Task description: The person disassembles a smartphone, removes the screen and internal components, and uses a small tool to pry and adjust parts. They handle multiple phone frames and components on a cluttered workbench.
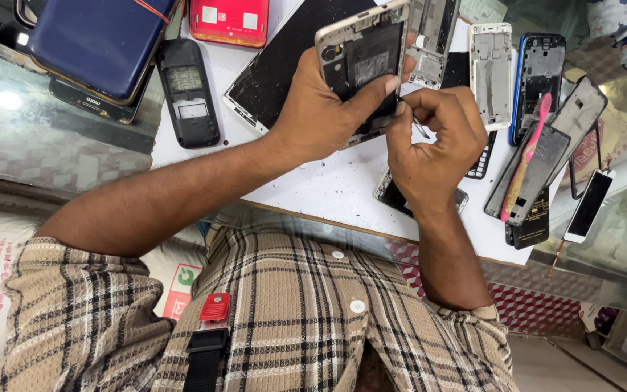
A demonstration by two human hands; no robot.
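head view, left hand (321,109) grip closed around phone frame (361,54), right hand (429,141) pinching thin tool (421,131)

We wear a beige shirt (284,319) checked in brown, black and white, with short sleeves (74,305) ending above the elbows, small white buttons (358,306) down its front, and a black strap (201,359) with a red clip (215,308) lying on the chest.

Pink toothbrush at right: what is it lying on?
The toothbrush lies across a dark phone panel, one of several stacked loose phone parts on the white board. Whatever is beneath those panels is covered.
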